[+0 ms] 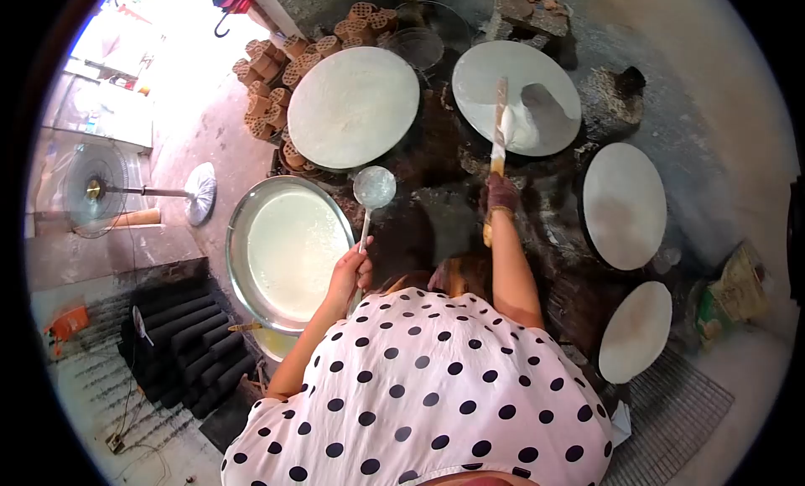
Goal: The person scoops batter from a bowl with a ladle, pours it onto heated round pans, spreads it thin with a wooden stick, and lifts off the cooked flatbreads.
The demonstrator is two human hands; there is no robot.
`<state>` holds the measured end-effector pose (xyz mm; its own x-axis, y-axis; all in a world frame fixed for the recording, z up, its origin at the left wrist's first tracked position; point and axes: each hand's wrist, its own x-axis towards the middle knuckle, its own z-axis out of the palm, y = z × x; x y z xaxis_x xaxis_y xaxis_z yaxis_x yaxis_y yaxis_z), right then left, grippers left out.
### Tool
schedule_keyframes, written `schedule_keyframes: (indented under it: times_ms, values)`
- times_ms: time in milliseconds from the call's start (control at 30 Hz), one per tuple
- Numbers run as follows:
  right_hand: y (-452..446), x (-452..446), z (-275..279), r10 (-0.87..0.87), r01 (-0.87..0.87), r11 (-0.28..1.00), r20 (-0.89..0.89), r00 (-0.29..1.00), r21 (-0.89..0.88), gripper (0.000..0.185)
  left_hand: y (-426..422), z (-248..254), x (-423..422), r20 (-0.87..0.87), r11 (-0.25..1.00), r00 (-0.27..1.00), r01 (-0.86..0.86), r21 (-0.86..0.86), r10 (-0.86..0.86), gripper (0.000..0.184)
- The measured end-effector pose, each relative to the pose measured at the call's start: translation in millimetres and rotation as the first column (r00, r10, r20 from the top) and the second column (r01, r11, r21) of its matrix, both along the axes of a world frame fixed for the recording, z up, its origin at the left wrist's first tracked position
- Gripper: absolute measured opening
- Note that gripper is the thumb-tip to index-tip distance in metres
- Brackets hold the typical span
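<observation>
My left hand (349, 274) is closed round the handle of a metal ladle (375, 187). The ladle's round bowl, whitish inside, is beside the rim of a wide steel basin (238, 272) of white batter (293, 249). In my right hand (501, 194), which wears a dark reddish glove, is a long flat wooden stick (501, 109). Its far end reaches over a round griddle (558, 109) at the upper right. Against the stick lies a bunched white sheet (521, 129), with a bare grey patch of griddle to its right.
Another round white-topped griddle (354, 109) stands at the upper left, and two more round tops (625, 206) (636, 332) line the right side. Perforated clay-coloured briquettes (267, 109) are piled behind. Black cylinders (197, 343) and a standing fan (96, 188) are on the left.
</observation>
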<state>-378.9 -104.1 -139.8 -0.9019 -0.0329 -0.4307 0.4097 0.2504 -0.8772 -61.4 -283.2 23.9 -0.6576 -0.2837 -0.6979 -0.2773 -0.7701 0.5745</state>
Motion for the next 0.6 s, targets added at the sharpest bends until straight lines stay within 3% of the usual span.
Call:
schedule_keyframes:
  times_ms: [33,100,133,167,200,267,300,367,400,433,500,533,567,600]
  values:
    - [16.7,6.3,57.1,-0.010,0.012,0.999,0.068,0.998,-0.031,0.027,-2.0,-1.7,-2.9,-0.008,1.000,1.000,0.003,-0.007,-0.004,0.038]
    - [68.3,-27.4,-32.4,-0.016,0.022,0.984,-0.034,0.999,0.178,0.027,-2.1,-5.6,-10.2,-0.026,1.000,1.000,0.008,0.022,-0.007,0.039]
    - [82.1,-35.2,-11.4,0.005,-0.029,0.961,0.088,0.996,0.276,0.042,-1.4,-6.7,-13.9,-0.041,0.999,0.999,0.014,0.038,-0.012,0.038]
    - [81.8,-42.8,-0.5,-0.002,-0.020,0.961,0.078,0.997,0.275,0.042,-1.1,-6.2,-18.0,-0.055,0.998,0.998,0.020,0.051,-0.017,0.038]
    - [80.6,-53.3,4.7,-0.028,0.008,0.969,0.078,0.997,0.248,0.038,2.1,-1.0,-23.9,-0.038,0.999,0.999,0.025,0.035,-0.024,0.037]
    - [47.5,-32.9,107.1,-0.133,0.129,0.991,0.105,0.986,0.045,0.025,7.0,-4.0,-33.4,-0.046,0.998,0.998,0.051,0.028,-0.050,0.038]
    - [36.5,-40.3,71.3,-0.084,0.137,0.968,0.242,0.967,-0.209,0.026,8.8,-4.8,-39.6,-0.048,0.997,0.996,0.071,0.019,-0.070,0.038]
    - [12.5,-24.9,84.9,0.249,-0.226,0.968,0.337,0.908,-0.106,0.031,16.2,1.5,-50.5,-0.018,0.996,0.996,0.083,0.018,-0.083,0.037]
    - [21.8,-22.9,58.3,0.247,-0.219,0.968,0.340,0.907,-0.119,0.031,18.7,5.0,-56.0,-0.024,0.995,0.995,0.097,0.029,-0.096,0.036]
    - [40.4,-24.3,6.1,0.257,-0.249,0.966,0.194,0.947,-0.065,0.033,19.5,7.9,-64.0,-0.036,0.993,0.993,0.110,0.038,-0.109,0.035]
    - [89.8,-36.0,-41.3,0.309,-0.262,0.937,-0.201,0.930,0.231,0.034,22.7,13.7,-75.3,-0.066,0.995,0.993,0.102,0.021,-0.100,0.033]
    - [111.1,-40.8,-17.1,0.196,-0.200,0.977,0.052,0.979,0.078,0.033,25.1,16.9,-80.1,-0.062,0.995,0.993,0.099,-0.002,-0.099,0.034]
    - [130.7,-44.7,14.4,0.066,-0.063,0.998,0.309,0.949,-0.019,0.033,28.4,19.2,-84.5,-0.059,0.994,0.993,0.103,-0.024,-0.104,0.034]
    - [145.0,-53.2,30.0,0.053,-0.022,0.993,0.262,0.964,-0.120,0.026,30.8,20.2,-90.7,-0.052,0.996,0.995,0.088,-0.007,-0.088,0.035]
